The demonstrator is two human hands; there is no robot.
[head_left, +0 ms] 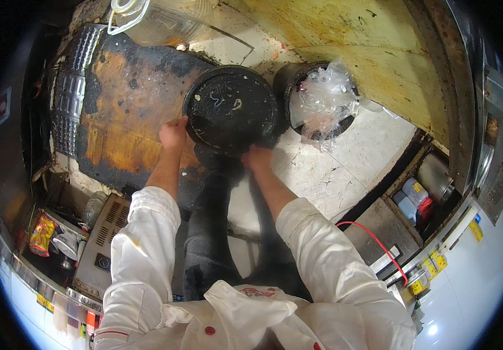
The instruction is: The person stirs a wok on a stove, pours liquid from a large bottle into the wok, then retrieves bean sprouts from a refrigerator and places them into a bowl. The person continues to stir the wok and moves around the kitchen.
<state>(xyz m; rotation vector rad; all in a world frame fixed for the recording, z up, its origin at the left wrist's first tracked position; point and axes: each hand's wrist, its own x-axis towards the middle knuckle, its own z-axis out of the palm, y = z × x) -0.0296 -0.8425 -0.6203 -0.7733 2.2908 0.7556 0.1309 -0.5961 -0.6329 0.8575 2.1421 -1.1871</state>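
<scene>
Gripping bin [228, 125] mid-frame with curled left hand [173, 134]; cannot tell if gripping with shadowed, half-curled right hand [258, 158]; might spill scraps [237, 104] if lifted unevenly.

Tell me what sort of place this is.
Probably a commercial kitchen: white chef-style jacket, vented metal unit at left, dark bin holding crumpled clear plastic.

Head camera, left one of pair, worn on person's head; looks steeply down, view upright. White jacket [345, 274] very near, along lower edge. Left hand [173, 133] and right hand [257, 158] farther off, near mid-frame, by round black tub [231, 114]. Tiled floor [321, 175] farthest below. Wide fisheye: yellowed panel [403, 76] bends along upper right, black rim around view.
</scene>
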